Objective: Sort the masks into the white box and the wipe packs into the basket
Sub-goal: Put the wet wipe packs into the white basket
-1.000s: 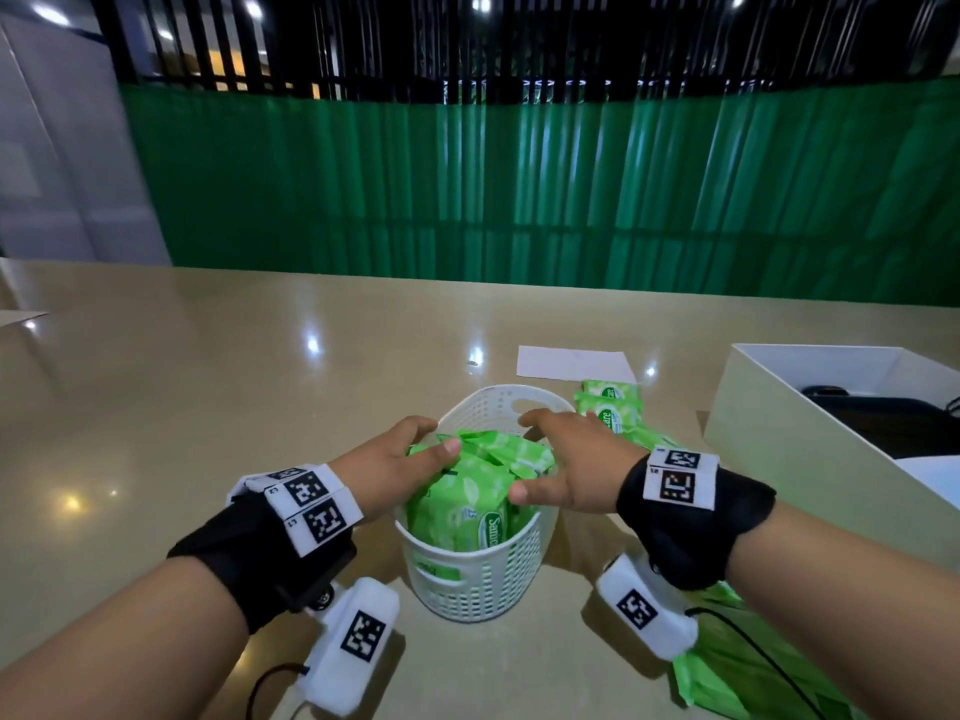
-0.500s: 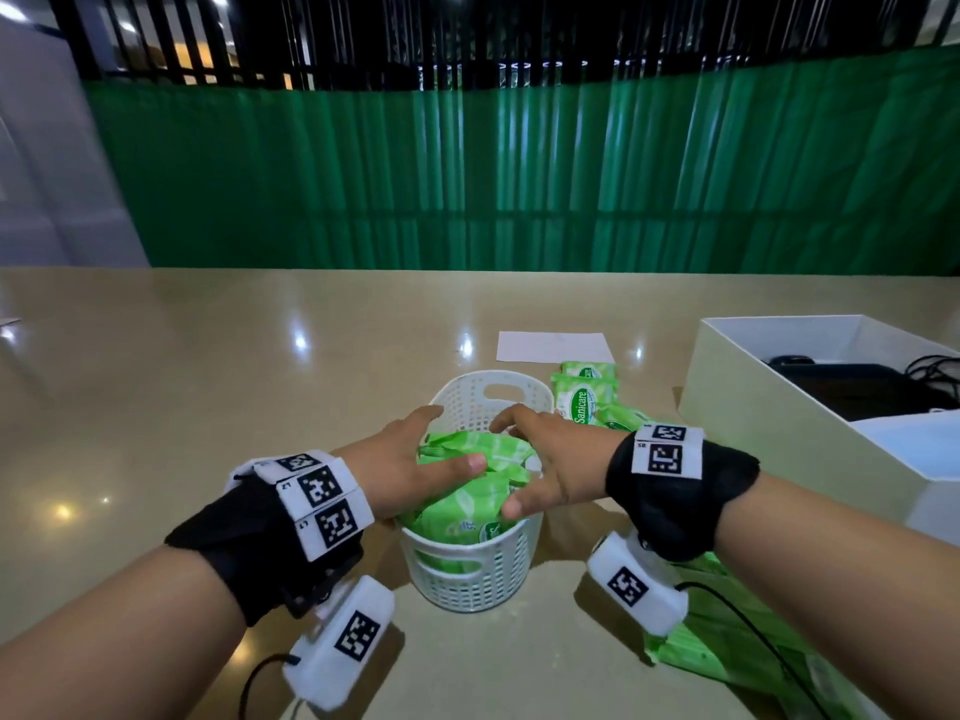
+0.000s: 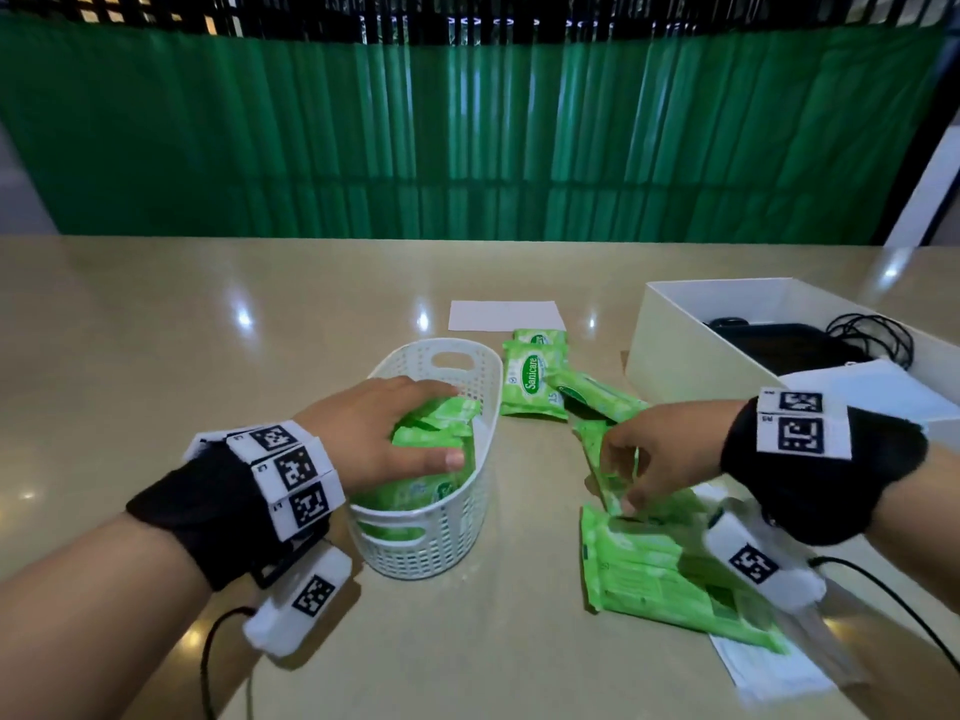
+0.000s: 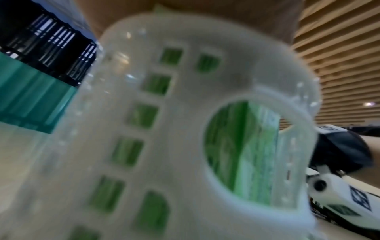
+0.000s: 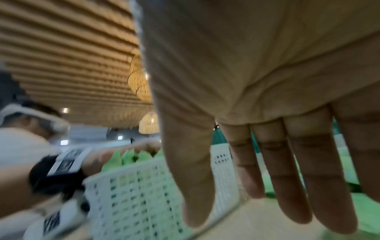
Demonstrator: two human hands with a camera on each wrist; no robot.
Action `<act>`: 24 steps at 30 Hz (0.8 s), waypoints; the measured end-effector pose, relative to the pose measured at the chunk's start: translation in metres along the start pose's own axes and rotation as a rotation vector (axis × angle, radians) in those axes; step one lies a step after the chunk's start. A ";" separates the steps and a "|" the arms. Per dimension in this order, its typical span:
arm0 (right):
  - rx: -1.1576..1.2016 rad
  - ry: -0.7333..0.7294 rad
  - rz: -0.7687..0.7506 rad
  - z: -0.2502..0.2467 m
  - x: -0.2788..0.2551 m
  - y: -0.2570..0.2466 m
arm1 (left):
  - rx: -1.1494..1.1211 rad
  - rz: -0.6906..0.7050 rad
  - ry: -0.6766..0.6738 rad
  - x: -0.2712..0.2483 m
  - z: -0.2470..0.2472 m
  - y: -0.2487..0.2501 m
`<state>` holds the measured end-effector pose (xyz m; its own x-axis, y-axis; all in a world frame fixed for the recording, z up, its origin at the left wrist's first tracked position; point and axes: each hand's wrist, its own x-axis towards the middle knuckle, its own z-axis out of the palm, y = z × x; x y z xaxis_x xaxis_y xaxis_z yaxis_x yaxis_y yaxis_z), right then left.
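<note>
Our left hand [image 3: 382, 433] lay in the middle of the head view, fingers straight and flat, its grip pressing down on the green wipe packs [image 3: 434, 433] stacked inside the white basket [image 3: 421, 543]. In the left wrist view the basket's [image 4: 185, 81] perforated wall filled the frame, blurred, with green packs showing through its holes and handle opening.

Our right hand [image 3: 670, 449] was at right of centre, its grip apart, fingers straight and pointing down in the right wrist view [image 5: 267, 146]. The fingertips [image 3: 628, 504] reached the loose wipe packs [image 3: 649, 569] lying on the counter [image 3: 208, 356] at lower right; whether they touched, we could not tell.

More loose packs, one reading Sanicare [image 3: 532, 379], lay just right of the basket. The white box [image 3: 691, 350] stood at the right edge with dark masks [image 3: 779, 345] and cords inside. A white paper sheet [image 3: 506, 315] lay beyond the basket, and a green curtain [image 3: 467, 137] filled the upper frame.
</note>
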<state>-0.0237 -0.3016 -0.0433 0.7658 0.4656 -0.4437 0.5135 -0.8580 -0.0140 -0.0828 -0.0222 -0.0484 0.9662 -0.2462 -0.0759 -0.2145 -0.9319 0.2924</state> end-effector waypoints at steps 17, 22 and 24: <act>-0.202 -0.101 -0.051 0.046 -0.005 -0.014 | -0.463 -0.005 0.290 0.001 0.016 -0.006; -0.248 -0.116 -0.081 0.051 -0.007 -0.016 | -0.458 -0.033 0.284 0.000 0.014 -0.005; -0.232 -0.073 -0.079 0.050 -0.006 -0.018 | -0.445 -0.043 0.280 0.000 0.014 -0.004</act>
<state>-0.0575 -0.2999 -0.0855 0.6942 0.5049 -0.5130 0.6519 -0.7431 0.1509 -0.0838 -0.0221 -0.0634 0.9871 -0.0727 0.1426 -0.1508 -0.7216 0.6757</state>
